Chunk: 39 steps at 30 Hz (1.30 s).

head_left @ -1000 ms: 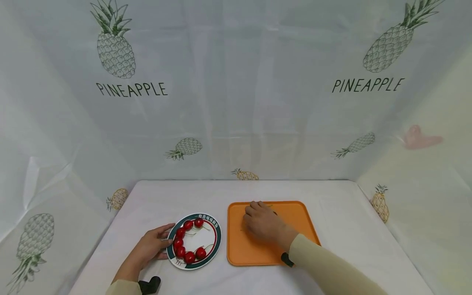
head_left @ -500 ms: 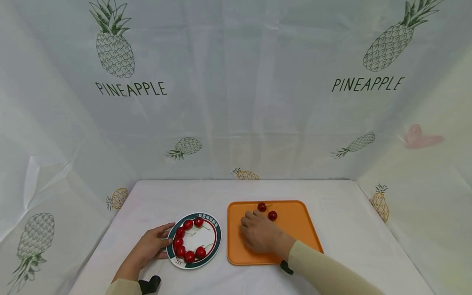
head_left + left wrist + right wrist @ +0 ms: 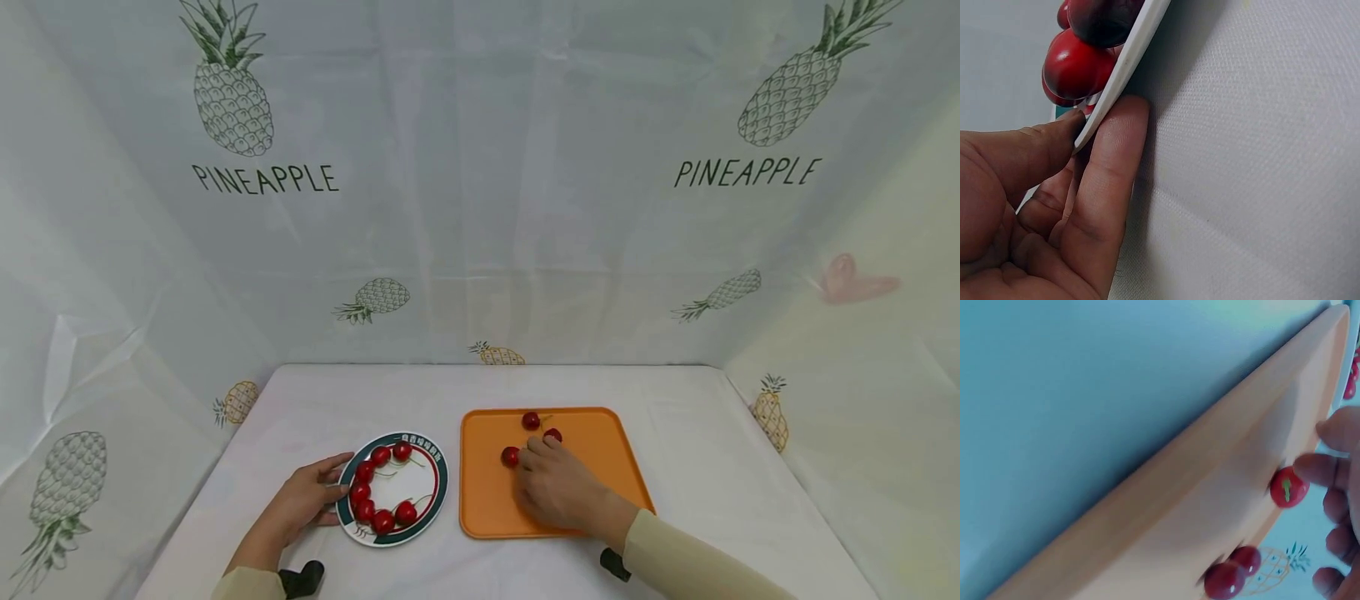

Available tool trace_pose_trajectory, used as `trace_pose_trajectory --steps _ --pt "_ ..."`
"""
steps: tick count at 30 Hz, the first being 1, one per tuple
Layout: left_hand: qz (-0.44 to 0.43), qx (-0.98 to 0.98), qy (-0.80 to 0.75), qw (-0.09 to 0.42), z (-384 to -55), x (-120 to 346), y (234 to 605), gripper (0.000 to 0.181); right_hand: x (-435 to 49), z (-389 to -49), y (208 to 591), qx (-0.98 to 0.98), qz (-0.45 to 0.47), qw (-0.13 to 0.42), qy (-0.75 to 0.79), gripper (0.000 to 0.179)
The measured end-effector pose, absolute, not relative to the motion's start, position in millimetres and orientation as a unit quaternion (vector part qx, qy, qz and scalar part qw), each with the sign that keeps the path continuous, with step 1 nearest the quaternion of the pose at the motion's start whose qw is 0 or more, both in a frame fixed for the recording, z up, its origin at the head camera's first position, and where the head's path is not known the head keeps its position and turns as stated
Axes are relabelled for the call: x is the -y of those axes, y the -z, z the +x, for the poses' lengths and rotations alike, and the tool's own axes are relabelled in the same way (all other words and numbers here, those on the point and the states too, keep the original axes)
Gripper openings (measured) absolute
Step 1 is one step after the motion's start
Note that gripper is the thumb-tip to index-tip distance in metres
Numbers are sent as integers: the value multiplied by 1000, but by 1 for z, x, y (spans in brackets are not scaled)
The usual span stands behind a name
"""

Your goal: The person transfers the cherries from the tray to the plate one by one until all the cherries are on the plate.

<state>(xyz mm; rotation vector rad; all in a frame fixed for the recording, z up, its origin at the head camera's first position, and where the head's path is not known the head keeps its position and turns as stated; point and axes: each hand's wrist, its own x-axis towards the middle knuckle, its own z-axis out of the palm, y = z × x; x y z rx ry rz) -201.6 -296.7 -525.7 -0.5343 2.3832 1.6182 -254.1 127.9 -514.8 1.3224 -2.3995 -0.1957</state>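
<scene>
My left hand (image 3: 303, 497) grips the left rim of a white plate (image 3: 426, 510) with a dark green border. In the left wrist view the thumb lies over the rim and a finger (image 3: 1124, 134) underneath. Several red cherries (image 3: 361, 492) with stems form an arc along the plate's left side. My right hand (image 3: 558, 483) is low over an orange tray (image 3: 483, 517), fingers bent loosely and spread apart. A cherry (image 3: 1289, 487) lies on the tray right at its index fingertip. Two more cherries (image 3: 1224, 580) lie close together near the tray's far edge.
A white cloth (image 3: 420, 396) covers the table, with plate and tray side by side and a narrow gap between them. Behind and at both sides hangs a pale curtain (image 3: 480, 208) printed with pineapples.
My right hand has moved from the tray's back toward the front and right. First two cherries at the back came into view, then a third at the left. The left hand stays on the plate.
</scene>
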Motion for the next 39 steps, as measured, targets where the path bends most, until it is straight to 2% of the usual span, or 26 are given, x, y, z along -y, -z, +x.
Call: trace_pose_trajectory --steps 5,12,25,39 --pt "-180 -806 -554 102 -200 295 524 62 -141 -255 518 877 413 237 60 22" --pt "-183 -804 -556 103 -200 294 524 62 -148 -267 522 883 390 255 52 23" --pt "-184 -807 -552 103 -200 295 523 61 -145 -289 529 901 379 193 84 15" --pt "-185 -807 -551 102 -201 297 526 62 -139 -293 530 894 393 204 71 11"
